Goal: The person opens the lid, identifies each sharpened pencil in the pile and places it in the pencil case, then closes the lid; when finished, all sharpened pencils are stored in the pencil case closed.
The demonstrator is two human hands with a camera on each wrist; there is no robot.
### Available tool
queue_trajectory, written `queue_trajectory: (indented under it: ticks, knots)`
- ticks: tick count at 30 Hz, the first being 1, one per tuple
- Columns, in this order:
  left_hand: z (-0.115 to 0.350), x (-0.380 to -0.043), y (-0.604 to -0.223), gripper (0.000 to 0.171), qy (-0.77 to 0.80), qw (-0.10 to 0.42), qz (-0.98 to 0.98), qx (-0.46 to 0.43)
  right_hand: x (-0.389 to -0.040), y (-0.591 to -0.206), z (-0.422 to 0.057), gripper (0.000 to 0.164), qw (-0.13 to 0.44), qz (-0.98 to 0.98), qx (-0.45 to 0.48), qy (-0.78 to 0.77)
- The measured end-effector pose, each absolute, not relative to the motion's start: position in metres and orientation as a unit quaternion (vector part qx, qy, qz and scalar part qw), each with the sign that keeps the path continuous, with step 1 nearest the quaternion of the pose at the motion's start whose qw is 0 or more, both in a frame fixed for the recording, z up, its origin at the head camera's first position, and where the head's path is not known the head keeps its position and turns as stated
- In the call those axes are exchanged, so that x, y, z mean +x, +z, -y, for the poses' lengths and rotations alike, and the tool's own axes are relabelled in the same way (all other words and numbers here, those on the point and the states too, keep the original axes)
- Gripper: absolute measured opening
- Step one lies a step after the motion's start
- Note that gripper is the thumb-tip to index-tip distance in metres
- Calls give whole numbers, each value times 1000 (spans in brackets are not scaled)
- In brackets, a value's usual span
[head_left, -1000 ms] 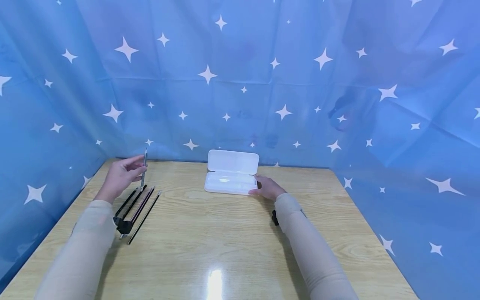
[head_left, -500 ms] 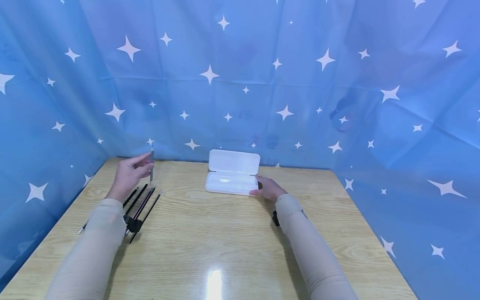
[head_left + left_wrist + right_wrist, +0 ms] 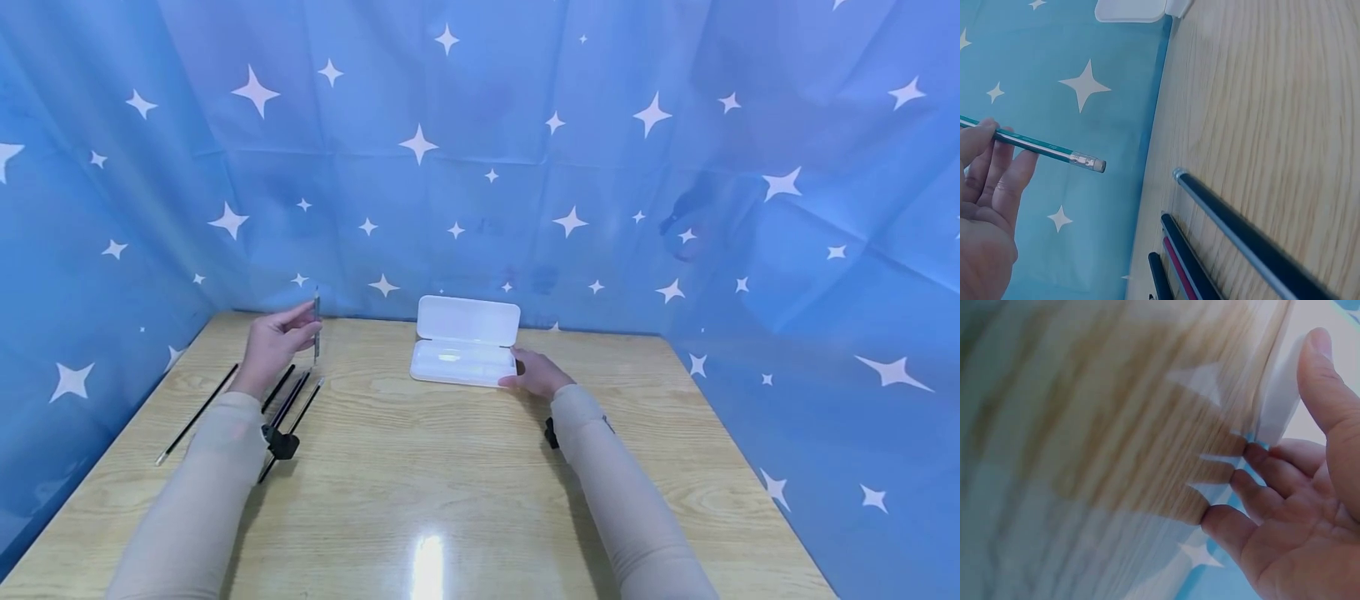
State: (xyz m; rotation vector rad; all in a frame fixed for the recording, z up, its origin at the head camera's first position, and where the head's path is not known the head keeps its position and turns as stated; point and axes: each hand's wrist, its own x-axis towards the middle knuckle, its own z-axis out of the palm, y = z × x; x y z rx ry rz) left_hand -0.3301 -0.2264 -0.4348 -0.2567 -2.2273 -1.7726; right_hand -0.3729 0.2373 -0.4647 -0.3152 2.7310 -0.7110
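In the head view my left hand [image 3: 277,340] pinches a green pencil [image 3: 317,325] nearly upright above the table's back left. The left wrist view shows the thumb and fingers on that pencil [image 3: 1047,149], its eraser end sticking out. Under and beside my left forearm lie several dark pencils [image 3: 197,414], partly hidden by the sleeve; one [image 3: 1229,228] shows close up. A white pencil case [image 3: 465,363] stands at the back middle, its lid [image 3: 468,319] raised. My right hand [image 3: 536,375] touches the case's right end. Its fingertips rest on the table beside it, thumb extended.
The wooden tabletop [image 3: 450,467] is glossy, with a bright reflection near the front. Behind it and at both sides hangs a blue curtain [image 3: 360,108] with white stars. A small black wrist device [image 3: 281,442] sits near the pencils.
My left hand has moved right with the green pencil, uncovering a dark pencil left of the forearm. My right hand and the case stay put.
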Motion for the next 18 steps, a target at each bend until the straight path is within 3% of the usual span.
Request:
queue_trajectory:
  ticks: [18]
  knots:
    - [213,-340,-437,47,-638,149,750,-86,-372,-466,-239,88,145,-952,-120,-239]
